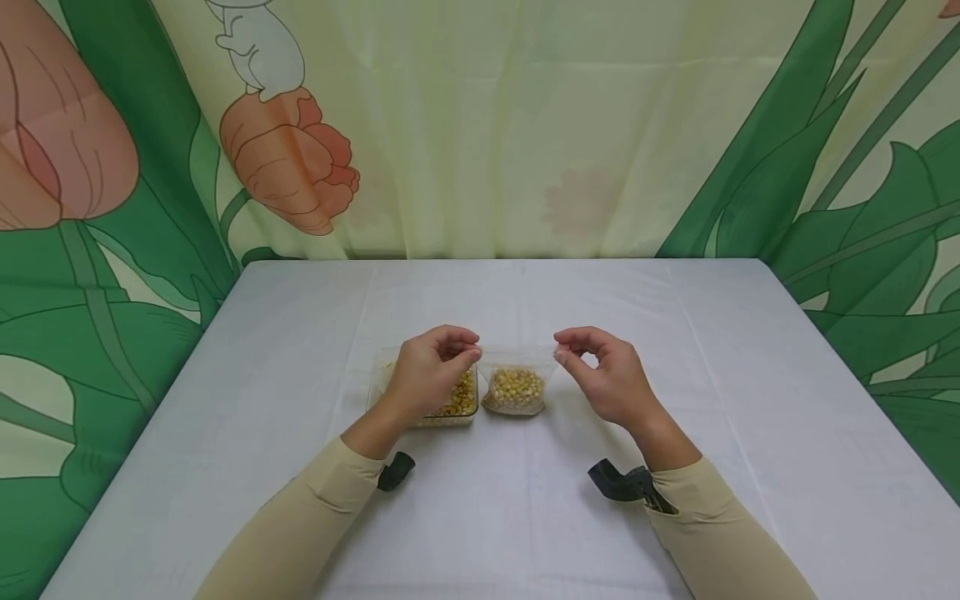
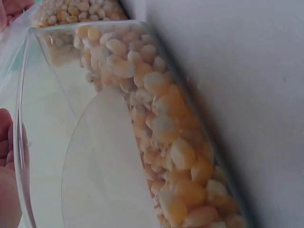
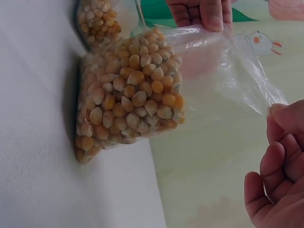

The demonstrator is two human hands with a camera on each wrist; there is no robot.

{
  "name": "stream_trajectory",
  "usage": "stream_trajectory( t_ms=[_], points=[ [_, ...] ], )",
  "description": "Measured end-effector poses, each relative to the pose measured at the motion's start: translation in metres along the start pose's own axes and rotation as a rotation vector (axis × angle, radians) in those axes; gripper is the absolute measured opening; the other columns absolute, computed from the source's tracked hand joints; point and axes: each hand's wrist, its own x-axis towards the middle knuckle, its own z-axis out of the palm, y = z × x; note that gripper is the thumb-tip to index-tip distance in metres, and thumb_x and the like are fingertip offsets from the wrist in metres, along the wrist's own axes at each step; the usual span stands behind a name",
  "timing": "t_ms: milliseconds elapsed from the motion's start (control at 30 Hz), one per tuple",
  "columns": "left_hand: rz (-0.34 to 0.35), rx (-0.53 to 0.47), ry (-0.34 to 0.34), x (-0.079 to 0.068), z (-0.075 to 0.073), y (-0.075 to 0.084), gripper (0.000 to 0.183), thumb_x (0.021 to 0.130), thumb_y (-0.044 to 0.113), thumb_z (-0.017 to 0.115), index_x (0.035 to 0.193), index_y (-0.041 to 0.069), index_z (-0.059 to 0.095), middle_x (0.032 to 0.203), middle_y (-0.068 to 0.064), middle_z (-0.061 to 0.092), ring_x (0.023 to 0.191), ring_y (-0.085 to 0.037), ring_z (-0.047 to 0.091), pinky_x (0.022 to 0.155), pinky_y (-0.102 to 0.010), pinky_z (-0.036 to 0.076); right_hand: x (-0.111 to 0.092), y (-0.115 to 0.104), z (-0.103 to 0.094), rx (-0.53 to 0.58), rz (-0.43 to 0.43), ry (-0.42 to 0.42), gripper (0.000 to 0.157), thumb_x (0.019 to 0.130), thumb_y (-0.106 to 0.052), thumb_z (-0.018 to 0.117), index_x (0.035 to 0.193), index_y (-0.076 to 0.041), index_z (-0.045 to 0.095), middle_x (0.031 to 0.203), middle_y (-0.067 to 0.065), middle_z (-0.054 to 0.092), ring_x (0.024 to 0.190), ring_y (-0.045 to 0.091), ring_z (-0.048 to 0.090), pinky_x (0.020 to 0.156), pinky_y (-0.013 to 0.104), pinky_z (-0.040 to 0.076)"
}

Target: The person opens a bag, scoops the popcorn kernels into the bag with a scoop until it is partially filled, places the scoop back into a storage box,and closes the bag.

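A clear plastic bag [image 1: 514, 390] of corn kernels rests on the white tablecloth, its kernels bunched in the lower part. My left hand [image 1: 435, 367] pinches the bag's top left corner between thumb and fingers. At the opposite top corner my right hand [image 1: 603, 375] pinches the film the same way. Between the two hands the bag's upper edge is stretched out, as the right wrist view shows with the bag [image 3: 133, 90] and the right fingers [image 3: 280, 156]. A clear box [image 1: 467, 396] with corn kernels stands just left of the bag, partly hidden behind my left hand.
The white-covered table [image 1: 750, 375] extends around the box and bag. Behind it hangs a printed curtain [image 1: 510, 125] with plants and a rabbit. In the left wrist view the clear box's wall [image 2: 95, 156] fills much of the picture. Dark straps [image 1: 622, 482] sit at both wrists.
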Motion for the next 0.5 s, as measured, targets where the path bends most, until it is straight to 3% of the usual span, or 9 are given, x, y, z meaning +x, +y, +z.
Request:
stream_trajectory(
  t_ms=[333, 500],
  points=[
    [-0.022, -0.012, -0.016, 0.0007, 0.0011, 0.0004, 0.021, 0.092, 0.005, 0.072, 0.112, -0.002, 0.070, 0.095, -0.006, 0.072, 0.089, -0.021, 0.069, 0.078, -0.032, 0.056, -0.0019, 0.0012, 0.0000, -0.011, 0.013, -0.001, 0.019, 0.095, -0.002, 0.065, 0.114, 0.001, 0.068, 0.096, 0.009, 0.068, 0.098, 0.021, 0.060, 0.085, 0.042, 0.048],
    [-0.006, -0.017, -0.015, 0.0011, 0.0014, 0.0003, 0.022, 0.092, 0.005, 0.072, 0.113, 0.000, 0.070, 0.097, -0.007, 0.073, 0.090, -0.020, 0.069, 0.078, -0.032, 0.056, -0.0026, 0.0012, -0.0007, 0.003, -0.019, 0.003, 0.023, 0.095, -0.001, 0.066, 0.117, 0.000, 0.068, 0.100, 0.009, 0.072, 0.100, 0.022, 0.063, 0.085, 0.035, 0.049]
  ],
)
